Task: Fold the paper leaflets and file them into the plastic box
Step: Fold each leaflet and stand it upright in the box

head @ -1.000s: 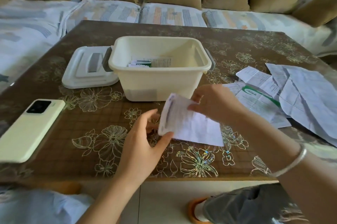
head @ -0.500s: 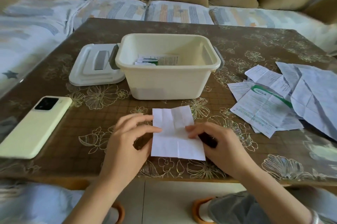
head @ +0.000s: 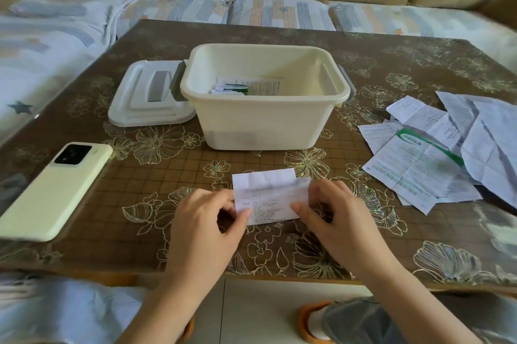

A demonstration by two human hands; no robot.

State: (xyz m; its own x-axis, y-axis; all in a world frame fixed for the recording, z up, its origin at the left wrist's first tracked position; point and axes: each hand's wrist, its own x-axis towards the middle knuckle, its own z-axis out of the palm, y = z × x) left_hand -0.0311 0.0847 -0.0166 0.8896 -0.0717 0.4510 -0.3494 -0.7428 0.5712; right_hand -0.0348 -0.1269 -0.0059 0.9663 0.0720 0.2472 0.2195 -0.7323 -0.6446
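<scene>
Paper leaflet (head: pixel 270 198) lies half-folded on the near worktop (head: pixel 140 203) — left hand (head: pixel 207 229) and right hand (head: pixel 335 220) pinch its sides, grip clamped, likely squaring the crease.

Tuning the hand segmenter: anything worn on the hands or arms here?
Nothing visible. Left hand and right hand are bare: no gloves, rings or watch. Left forearm and right forearm are bare too, with no sleeves or bands as far as the frame shows. Nails look short and unpainted.
</scene>
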